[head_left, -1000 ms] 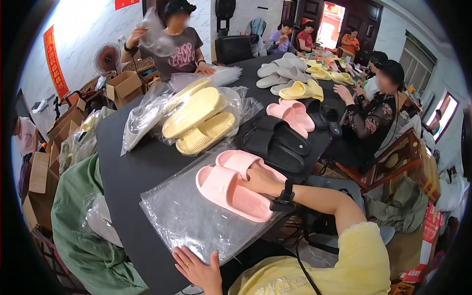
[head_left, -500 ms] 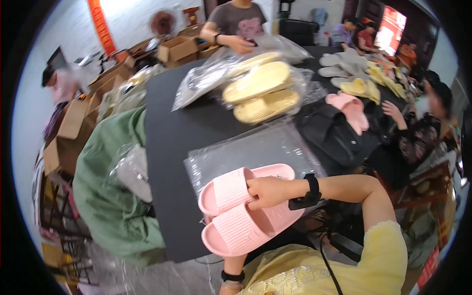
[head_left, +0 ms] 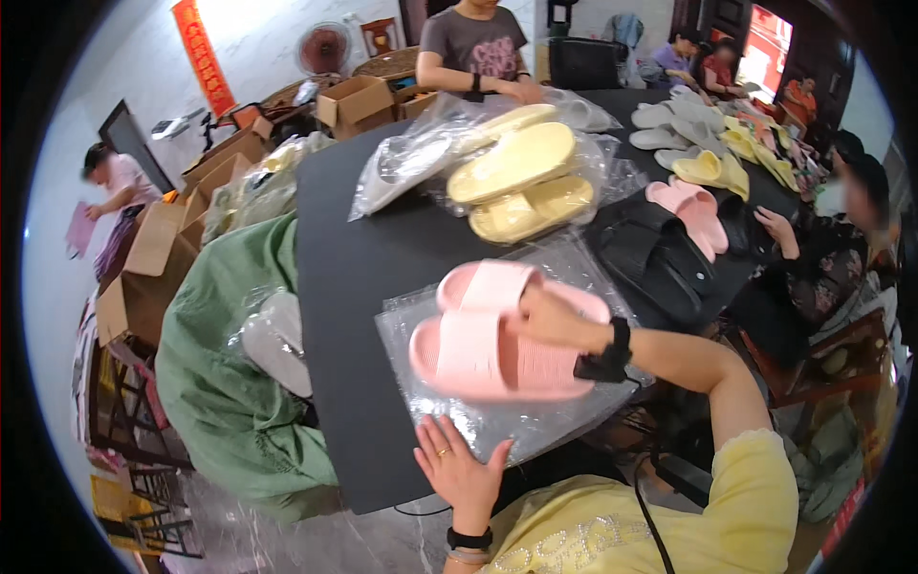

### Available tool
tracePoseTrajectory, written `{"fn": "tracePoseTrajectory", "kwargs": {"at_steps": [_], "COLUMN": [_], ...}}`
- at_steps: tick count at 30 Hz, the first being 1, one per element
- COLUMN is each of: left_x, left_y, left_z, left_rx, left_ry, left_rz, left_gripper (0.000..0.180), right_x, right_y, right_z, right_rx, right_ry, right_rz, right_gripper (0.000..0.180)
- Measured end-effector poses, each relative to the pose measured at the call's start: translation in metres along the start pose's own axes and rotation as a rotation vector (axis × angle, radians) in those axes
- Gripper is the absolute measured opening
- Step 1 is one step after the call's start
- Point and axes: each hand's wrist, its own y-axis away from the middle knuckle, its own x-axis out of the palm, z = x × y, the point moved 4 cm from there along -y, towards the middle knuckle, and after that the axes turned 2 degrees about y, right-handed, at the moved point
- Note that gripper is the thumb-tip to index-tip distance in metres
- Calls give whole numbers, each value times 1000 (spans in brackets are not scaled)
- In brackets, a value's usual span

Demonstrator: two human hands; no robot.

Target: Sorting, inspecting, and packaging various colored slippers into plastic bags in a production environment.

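A pair of pink slippers (head_left: 457, 352), lying side by side, is held by my right hand (head_left: 555, 323), its fingers reaching between the two straps. Beneath them clear plastic bags (head_left: 564, 421) lie flat on the dark table (head_left: 349, 316). My left hand (head_left: 463, 469) is open at the near edge of the bags, fingers spread, with a ring on one finger. Nothing is in it. Farther back lie yellow slippers (head_left: 512, 163) in clear plastic, beside a bagged grey pair (head_left: 406, 172).
Black slippers (head_left: 660, 273) and another pink pair (head_left: 690, 215) lie to the right, near a seated co-worker (head_left: 822, 258). Another person (head_left: 473, 53) stands across the table. A green cloth (head_left: 225, 383) hangs over something on the left, with cardboard boxes (head_left: 153, 244) behind it.
The pink slippers have moved away from me with my right hand, farther onto the bags. My left hand has come out from under them and is now spread on the near side.
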Motion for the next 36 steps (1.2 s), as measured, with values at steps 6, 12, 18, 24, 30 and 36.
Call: {"fn": "tracePoseTrajectory", "kwargs": {"at_steps": [6,12,18,24,30,36], "left_x": [3,-1,1,0,3,2], "left_y": [0,0,1,-1,2,-2], "left_z": [0,-4,1,-2,1,-5], "left_rx": [-44,-22,-17,-23,-15,-7], "left_ry": [-22,-62,-84,-93,-121,-65], "left_rz": [33,51,46,65,63,122], "left_gripper": [91,96,98,99,99,93], "right_x": [-5,-88,-149,-171,-126,-33], "right_y": [101,98,64,78,98,94], "right_z": [3,-102,-174,-168,-16,39], "right_rx": [96,232,560,522,418,530], "right_ry": [199,365,477,360,-508,-1320], "right_rz": [250,-238,-328,-188,-65,337], "right_gripper": [27,29,38,30,33,39]}}
